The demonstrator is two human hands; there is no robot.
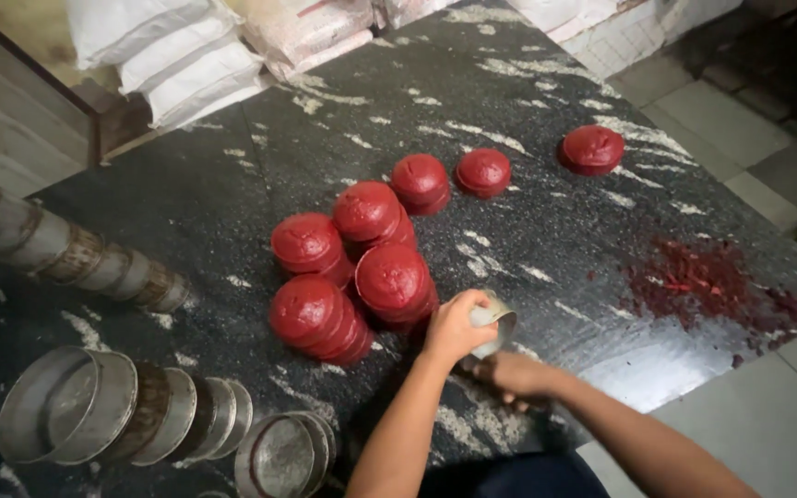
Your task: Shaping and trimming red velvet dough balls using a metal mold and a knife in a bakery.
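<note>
While our left hand (454, 327) curls closed over the small metal tin (493, 325) at the desk (528, 231) edge, our right hand (517, 376) sits just below it, grip unclear; red moulded cakes (362, 267) lie just left.

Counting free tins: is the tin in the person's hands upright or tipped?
Tipped. The tin leans on its side under the left hand, rim toward the right; the right hand is below it. Contents cannot be seen.
</note>
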